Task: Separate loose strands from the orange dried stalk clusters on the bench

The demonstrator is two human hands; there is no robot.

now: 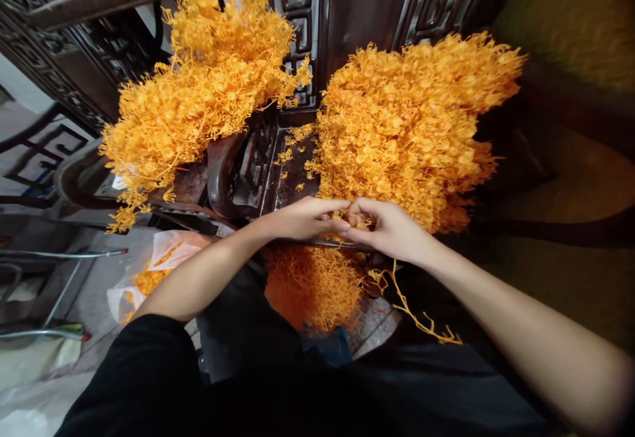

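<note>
In the middle, my left hand (312, 217) and my right hand (384, 225) meet at the fingertips, both closed in a pinch around small orange plastic-looking flower pieces. The fingers partly hide these. Below my right hand dangles a thin, branched orange stem (409, 308). Just beyond my hands, a large heap of orange flower pieces (401, 126) rests on the dark wooden seat (285, 189). Under my hands, lower down, a container is piled with thin orange stems (317, 285); my arms and clothing cover part of it.
Another heap of orange flower pieces (208, 73) lies to the left, beyond a curved wooden armrest (223, 172). A clear plastic bag (173, 248) with orange pieces sits on the floor at left. Carved dark wood backrests (367, 7) stand behind. Metal tubing (64, 291) is at far left.
</note>
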